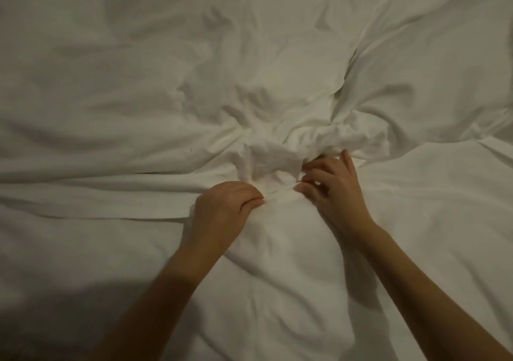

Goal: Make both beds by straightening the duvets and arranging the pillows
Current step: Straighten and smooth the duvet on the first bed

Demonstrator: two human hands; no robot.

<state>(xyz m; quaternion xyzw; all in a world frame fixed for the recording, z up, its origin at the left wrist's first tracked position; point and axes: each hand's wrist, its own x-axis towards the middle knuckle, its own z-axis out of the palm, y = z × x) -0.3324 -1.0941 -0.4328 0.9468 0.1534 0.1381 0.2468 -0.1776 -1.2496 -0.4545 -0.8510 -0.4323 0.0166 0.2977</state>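
Duvet [138,83]: white woven cloth, matt, no sheen | Surface you face: soft, heavily creased, bunched into tight wrinkles at centre | Elsewhere: smoother broad folds

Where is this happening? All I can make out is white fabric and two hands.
Most likely a bedroom, on a bed. Rumpled white bedding, probably a duvet, fills the whole view, and the left hand and right hand gather a bunched-up fold of it. Nothing else of the room shows.

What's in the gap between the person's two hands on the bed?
In the head view, only bunched white duvet lies between the left hand and the right hand: a short pinched ridge of fabric. Nothing else shows there.
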